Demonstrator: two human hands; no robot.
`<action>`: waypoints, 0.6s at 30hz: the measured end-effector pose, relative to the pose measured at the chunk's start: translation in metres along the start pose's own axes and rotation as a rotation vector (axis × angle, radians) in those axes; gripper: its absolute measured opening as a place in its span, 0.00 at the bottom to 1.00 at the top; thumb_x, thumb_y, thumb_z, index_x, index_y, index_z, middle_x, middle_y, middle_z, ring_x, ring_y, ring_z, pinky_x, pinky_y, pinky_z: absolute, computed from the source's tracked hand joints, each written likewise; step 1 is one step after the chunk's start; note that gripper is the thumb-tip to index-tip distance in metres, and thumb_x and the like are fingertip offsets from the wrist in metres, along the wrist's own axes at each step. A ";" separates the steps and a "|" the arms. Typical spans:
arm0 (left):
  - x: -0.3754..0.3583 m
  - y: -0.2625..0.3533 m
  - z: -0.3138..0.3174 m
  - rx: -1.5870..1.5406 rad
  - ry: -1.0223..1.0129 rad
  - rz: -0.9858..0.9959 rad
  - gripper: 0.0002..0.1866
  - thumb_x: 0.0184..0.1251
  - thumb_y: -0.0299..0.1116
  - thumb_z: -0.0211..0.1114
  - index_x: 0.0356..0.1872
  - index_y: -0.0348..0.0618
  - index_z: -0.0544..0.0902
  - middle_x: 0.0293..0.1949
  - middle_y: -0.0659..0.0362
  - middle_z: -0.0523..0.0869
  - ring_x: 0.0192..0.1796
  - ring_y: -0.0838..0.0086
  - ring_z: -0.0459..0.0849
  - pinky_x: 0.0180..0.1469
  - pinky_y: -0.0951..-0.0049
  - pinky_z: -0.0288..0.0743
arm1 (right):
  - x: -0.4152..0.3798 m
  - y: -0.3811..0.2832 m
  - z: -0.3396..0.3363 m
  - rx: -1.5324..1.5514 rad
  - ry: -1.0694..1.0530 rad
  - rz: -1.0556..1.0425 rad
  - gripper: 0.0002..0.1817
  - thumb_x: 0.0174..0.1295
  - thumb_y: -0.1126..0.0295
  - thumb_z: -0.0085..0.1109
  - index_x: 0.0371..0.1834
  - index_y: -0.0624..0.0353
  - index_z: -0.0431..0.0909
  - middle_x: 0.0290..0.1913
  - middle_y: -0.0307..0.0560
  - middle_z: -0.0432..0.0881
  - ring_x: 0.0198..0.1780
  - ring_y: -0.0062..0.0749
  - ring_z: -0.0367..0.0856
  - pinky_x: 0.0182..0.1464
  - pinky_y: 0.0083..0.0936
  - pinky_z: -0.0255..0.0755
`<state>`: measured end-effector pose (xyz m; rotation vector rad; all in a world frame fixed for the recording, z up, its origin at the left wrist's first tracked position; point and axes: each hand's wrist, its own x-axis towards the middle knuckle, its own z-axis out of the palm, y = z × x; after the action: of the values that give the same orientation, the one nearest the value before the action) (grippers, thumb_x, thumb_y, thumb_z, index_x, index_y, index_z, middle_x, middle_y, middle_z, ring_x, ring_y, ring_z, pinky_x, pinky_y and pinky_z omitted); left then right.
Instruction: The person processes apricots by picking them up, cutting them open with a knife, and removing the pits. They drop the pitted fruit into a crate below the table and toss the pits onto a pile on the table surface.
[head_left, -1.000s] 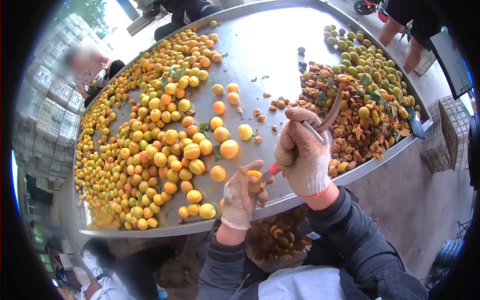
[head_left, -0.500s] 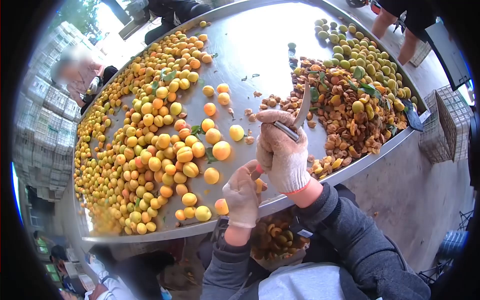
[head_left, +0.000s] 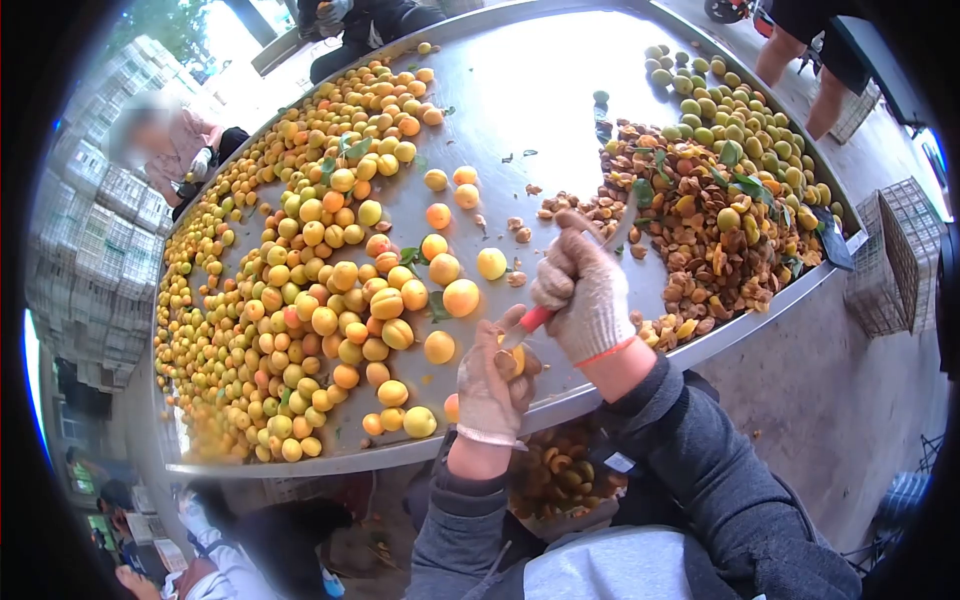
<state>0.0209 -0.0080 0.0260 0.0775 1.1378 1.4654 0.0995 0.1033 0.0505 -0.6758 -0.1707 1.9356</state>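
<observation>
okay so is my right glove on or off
On: the whitish glove covers the right hand, with its orange-edged cuff showing at the wrist.

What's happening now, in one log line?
left hand: holds fruit piece | right hand: holds red-handled tool | table: yellow-orange fruit

Flat silver metal tbl (head_left: 490, 120): round yellow-orange fruits (head_left: 386, 303) L, round green fruits (head_left: 735, 133) R. Nr its front edge: off-white knit R glove (head_left: 597, 300) w/ orange hem (head_left: 606, 352), slim red handle (head_left: 536, 319).
</observation>
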 end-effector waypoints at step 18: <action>0.001 0.008 -0.027 -0.016 0.073 0.146 0.29 0.73 0.53 0.54 0.60 0.37 0.75 0.33 0.53 0.84 0.30 0.70 0.83 0.31 0.74 0.76 | -0.011 -0.024 -0.025 -1.539 -0.696 -0.521 0.17 0.56 0.75 0.66 0.50 0.58 0.81 0.36 0.49 0.85 0.35 0.23 0.82 0.41 0.26 0.78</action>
<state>-0.0024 -0.0212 0.0165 0.0988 1.1997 1.6180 0.1345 0.0999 0.0440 -0.7018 -2.1468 1.1457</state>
